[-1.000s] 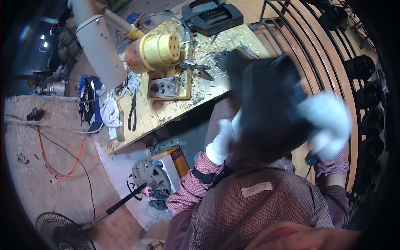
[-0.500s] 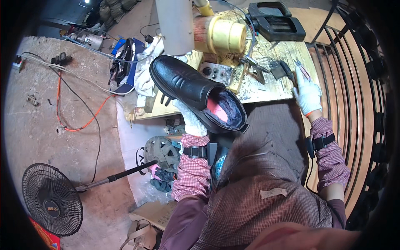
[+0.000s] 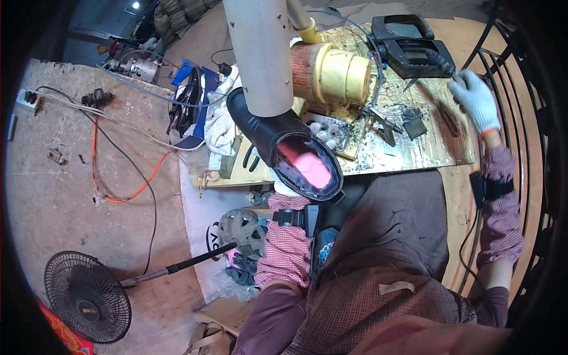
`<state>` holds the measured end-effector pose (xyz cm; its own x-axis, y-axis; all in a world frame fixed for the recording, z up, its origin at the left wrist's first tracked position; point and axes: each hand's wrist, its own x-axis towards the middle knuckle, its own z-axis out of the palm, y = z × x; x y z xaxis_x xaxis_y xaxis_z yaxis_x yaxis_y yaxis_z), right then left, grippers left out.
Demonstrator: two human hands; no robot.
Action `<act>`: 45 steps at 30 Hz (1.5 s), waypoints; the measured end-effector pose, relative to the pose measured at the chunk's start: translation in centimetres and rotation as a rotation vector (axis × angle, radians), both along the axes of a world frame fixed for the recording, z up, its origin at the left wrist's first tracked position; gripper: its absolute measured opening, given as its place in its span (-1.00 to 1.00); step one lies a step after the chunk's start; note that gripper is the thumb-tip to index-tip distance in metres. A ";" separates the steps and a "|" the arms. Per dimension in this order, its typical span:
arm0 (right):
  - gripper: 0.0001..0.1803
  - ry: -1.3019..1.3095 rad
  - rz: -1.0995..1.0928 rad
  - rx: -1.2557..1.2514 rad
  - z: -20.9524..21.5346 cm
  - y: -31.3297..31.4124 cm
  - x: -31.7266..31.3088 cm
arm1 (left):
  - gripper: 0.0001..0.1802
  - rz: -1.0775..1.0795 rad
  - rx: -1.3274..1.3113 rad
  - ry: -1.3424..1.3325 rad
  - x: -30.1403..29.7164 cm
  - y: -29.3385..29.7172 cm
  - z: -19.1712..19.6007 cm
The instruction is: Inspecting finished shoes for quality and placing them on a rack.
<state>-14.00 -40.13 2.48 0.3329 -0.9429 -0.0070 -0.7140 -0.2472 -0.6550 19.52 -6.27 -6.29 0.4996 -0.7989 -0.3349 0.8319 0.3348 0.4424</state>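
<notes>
A black leather shoe [image 3: 266,136] with dark fluffy lining and a pink insole [image 3: 310,170] is held over the table's near edge, its opening turned toward me. My left hand [image 3: 285,188], in a white glove, grips it from below; the shoe hides most of its fingers, and a grey post covers part of the toe. My right hand [image 3: 477,102], also white-gloved, is closed at the far right of the table on a slim dark tool [image 3: 439,61] that reaches over a black tray [image 3: 414,56]; its kind is unclear. Red-handled snips [image 3: 448,120] lie below that hand.
A grey post [image 3: 258,53] rises beside a yellow motor [image 3: 340,71] on the stained wooden table [image 3: 378,164]. A dark square pad [image 3: 415,126] lies right of centre. Metal rails [image 3: 507,142] run along the right. A fan [image 3: 87,296] stands lower left, near cables.
My right hand has let go of the snips, moved farther away toward the black tray and taken hold of the dark tool. The shoe has turned, its opening now facing me more.
</notes>
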 end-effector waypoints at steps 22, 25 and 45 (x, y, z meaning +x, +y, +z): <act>-0.51 0.188 0.031 0.025 3.6 -1.3 1.4 | -0.24 -0.110 -0.159 0.071 -3.7 2.9 0.1; -0.65 -0.227 0.329 -0.064 4.2 8.7 1.0 | -0.23 -0.081 -0.192 0.077 -5.2 4.9 -1.5; -0.74 -0.288 0.900 -0.333 3.9 28.1 1.7 | -0.17 -0.196 -0.740 0.109 -11.1 7.6 -9.7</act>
